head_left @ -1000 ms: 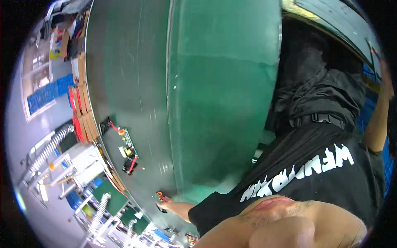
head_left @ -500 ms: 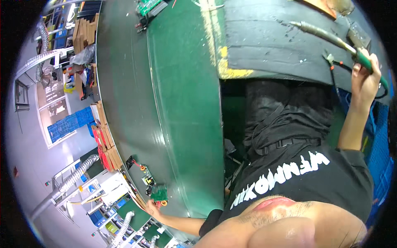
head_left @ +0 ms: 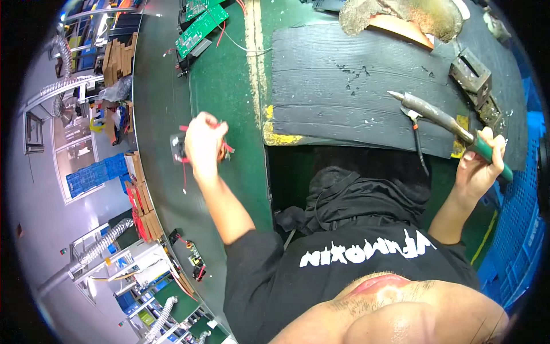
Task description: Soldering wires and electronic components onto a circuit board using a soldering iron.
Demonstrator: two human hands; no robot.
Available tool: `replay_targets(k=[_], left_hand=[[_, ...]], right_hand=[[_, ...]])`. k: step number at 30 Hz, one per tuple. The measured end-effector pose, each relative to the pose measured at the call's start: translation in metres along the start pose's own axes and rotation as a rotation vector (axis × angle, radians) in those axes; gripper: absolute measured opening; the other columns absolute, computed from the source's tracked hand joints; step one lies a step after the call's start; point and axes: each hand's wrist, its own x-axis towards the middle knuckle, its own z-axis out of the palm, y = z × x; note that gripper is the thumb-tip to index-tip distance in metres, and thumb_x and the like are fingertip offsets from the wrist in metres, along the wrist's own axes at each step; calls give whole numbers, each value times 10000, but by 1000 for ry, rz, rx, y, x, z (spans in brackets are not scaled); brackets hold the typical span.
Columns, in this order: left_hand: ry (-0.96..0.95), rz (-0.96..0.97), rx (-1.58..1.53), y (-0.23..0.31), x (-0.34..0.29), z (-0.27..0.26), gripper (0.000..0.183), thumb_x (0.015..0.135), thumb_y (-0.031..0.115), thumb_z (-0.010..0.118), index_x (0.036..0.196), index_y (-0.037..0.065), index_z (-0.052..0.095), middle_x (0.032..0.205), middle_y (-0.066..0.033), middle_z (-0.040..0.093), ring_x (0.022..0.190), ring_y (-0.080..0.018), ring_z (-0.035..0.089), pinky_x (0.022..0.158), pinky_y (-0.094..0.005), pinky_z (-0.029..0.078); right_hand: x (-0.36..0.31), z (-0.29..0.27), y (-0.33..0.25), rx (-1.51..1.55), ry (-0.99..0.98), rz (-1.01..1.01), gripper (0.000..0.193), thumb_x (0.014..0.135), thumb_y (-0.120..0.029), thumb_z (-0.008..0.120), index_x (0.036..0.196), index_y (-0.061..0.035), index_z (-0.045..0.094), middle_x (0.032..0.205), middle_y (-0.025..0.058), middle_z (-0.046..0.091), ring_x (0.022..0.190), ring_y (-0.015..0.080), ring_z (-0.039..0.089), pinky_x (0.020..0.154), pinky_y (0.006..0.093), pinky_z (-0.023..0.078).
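My left hand [head_left: 205,140] is closed on a circuit board with red wires and is above the green work surface. Most of the board is covered by the fingers; a dark part [head_left: 176,148] and loose red leads stick out around them. At the right, my right hand [head_left: 483,161] grips the green handle of a soldering iron [head_left: 435,112], whose tip points left over the black mat [head_left: 355,86]. A pair of cutters [head_left: 417,132] with dark handles lies on the mat, just beneath the iron's barrel.
Green circuit boards [head_left: 200,30] with red wires lie at the far left of the bench. Another board [head_left: 195,259] sits at the lower left. A metal block-shaped holder [head_left: 472,74] and a crusted brownish lump [head_left: 427,17] stand at the mat's far right. Blue crates [head_left: 524,212] flank the right side.
My left hand has picked up a circuit board at the lower left and brought it up toward the middle. My right hand, still gripping the soldering iron, appears lower and further left.
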Motion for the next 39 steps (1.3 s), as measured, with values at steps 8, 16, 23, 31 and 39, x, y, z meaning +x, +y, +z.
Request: replay_targets(k=[8,16,23,31,39], left_hand=[[-82,409,111,92,86,31,358,737,418,674,778,65,640,796,-135,639,775,-309,628,712,-379,501],[538,926,-27,170,135,29,401,752,409,665,942,56,647,823,-119,660,796,-275,641,713,-348,511],[-210,808,-1016,230,194,47,940,649,135,802,1385,-38,244,1274,-198,475,1200,-275,453,1008,-359,376],[87,989,-722,223,189,45,797,607,325,812,1254,11,469,1204,-202,519,1157,-334,478,992,-406,377],[356,912,-381,208,230,75,479,731,154,682,1168,-3,565,1083,-208,614,1030,-328,580,930,-375,428]], right_hand=[[-6,-33,4,-23,79,-51,179,897,-222,510,793,-107,422,912,110,538,564,145,585,370,182,432],[-9,-32,-7,-66,111,-79,180,893,-212,523,795,-98,424,911,128,558,541,144,584,368,178,433],[-11,-25,-12,-87,129,-115,186,891,-214,534,798,-94,426,903,124,553,539,142,575,378,180,437],[-11,-23,-15,-60,141,-138,183,899,-203,523,792,-90,428,859,109,527,539,135,561,385,168,428],[-22,-29,-17,-61,110,-151,179,897,-211,522,799,-83,445,889,120,547,535,133,551,384,175,424]])
